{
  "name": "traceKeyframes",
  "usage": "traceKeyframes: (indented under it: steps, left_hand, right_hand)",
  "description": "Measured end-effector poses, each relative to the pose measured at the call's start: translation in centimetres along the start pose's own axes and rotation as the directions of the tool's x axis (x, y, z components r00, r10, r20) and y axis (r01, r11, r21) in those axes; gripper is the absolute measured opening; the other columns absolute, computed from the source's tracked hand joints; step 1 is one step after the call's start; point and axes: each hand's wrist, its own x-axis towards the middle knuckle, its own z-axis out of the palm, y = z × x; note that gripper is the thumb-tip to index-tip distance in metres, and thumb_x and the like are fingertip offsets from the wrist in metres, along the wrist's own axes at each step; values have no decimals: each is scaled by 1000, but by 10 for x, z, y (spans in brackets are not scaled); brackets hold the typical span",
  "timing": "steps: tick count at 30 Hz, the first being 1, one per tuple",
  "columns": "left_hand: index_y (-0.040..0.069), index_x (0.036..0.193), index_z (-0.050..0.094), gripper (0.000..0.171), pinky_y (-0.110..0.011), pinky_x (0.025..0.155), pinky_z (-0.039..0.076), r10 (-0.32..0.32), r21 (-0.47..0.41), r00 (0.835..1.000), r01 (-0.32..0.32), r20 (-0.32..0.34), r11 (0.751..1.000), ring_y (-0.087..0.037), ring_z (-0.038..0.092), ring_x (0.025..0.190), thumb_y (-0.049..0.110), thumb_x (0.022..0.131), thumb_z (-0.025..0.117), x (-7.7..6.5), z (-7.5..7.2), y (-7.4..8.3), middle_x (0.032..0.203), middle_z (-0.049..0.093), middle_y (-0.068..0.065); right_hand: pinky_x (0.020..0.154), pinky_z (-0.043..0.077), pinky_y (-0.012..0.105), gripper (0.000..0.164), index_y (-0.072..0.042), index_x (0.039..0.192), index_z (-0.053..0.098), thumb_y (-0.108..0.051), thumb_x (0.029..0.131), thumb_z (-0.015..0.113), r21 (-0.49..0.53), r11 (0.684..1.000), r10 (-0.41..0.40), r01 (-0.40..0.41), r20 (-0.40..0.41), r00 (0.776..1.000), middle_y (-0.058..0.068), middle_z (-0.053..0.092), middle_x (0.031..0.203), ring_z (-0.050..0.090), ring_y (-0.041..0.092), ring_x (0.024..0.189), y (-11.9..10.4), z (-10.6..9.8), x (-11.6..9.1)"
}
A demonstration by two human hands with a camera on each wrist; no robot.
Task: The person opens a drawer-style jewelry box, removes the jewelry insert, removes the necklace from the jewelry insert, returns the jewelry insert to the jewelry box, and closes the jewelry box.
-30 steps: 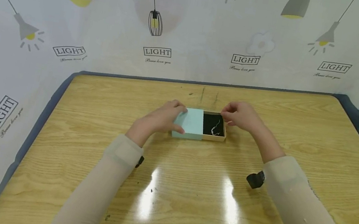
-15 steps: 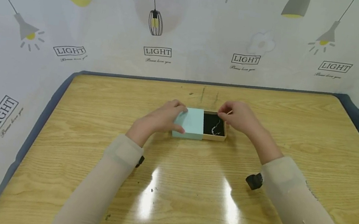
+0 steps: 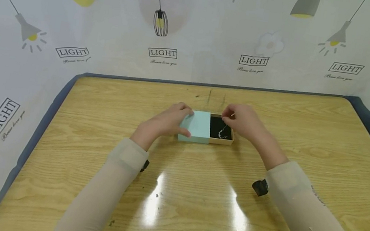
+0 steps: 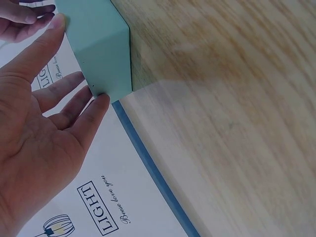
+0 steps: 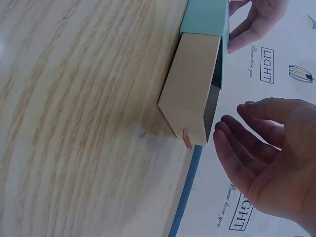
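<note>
A mint-green sliding box [image 3: 195, 126] lies on the table, its cream drawer [image 5: 190, 74] pulled partway out to the right. On the drawer's black lining is a thin silvery chain [image 3: 221, 133], whose upper part runs towards the right fingers. My left hand [image 4: 44, 128] grips the mint sleeve at its left end, thumb on one side and fingers on the other. Above the drawer's far right part hovers my right hand [image 3: 241, 120], fingers loosely bent. In the right wrist view its thumb and fingers stand apart, with nothing visible between them.
A small ribbon pull tab [image 5: 187, 138] sticks out of the drawer's end. Behind the wooden table [image 3: 203, 182] hangs a white cloth [image 3: 206, 23] printed with lamps, and a dark blue border runs along the table's edge.
My right hand has shifted left, from the drawer's right end to over its far part. The left hand, the box and the chain have stayed in place.
</note>
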Motion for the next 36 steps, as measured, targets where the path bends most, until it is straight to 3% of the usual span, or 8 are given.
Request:
traceKeyframes:
  steps: [3,9,21,36]
  left_hand:
    - [11,151,40,76,-41,122,34,-1,1,1000,1,0,1000,-26,35,143,36,89,75,0,0,0,156,34,-9]
    - [11,151,40,76,-41,122,33,-4,1,1000,4,4,1000,-26,34,144,36,89,75,0,0,0,156,33,-9]
    - [11,151,40,75,-41,121,35,3,-2,1000,-3,2,1000,-26,36,142,36,89,75,1,0,-1,155,35,-9]
    - [10,151,40,76,-41,122,34,8,-7,1000,-8,8,1000,-27,35,143,36,89,75,0,0,-1,155,35,-10]
  right_hand:
    - [91,56,44,19,-3,109,67,-17,99,59,-48,999,-26,25,-6,1000,16,71,108,66,29,101,-1,2,0]
    - [81,55,41,16,-6,107,68,-19,98,63,-148,986,-73,72,1,997,9,71,99,64,23,89,-3,6,0]
    - [102,52,49,40,-2,129,63,-23,95,68,-265,952,-136,154,84,987,15,67,129,63,33,119,-7,13,2]
    - [102,52,49,47,-2,135,58,-25,95,68,-350,924,-127,155,102,987,17,62,136,62,34,120,-8,18,1]
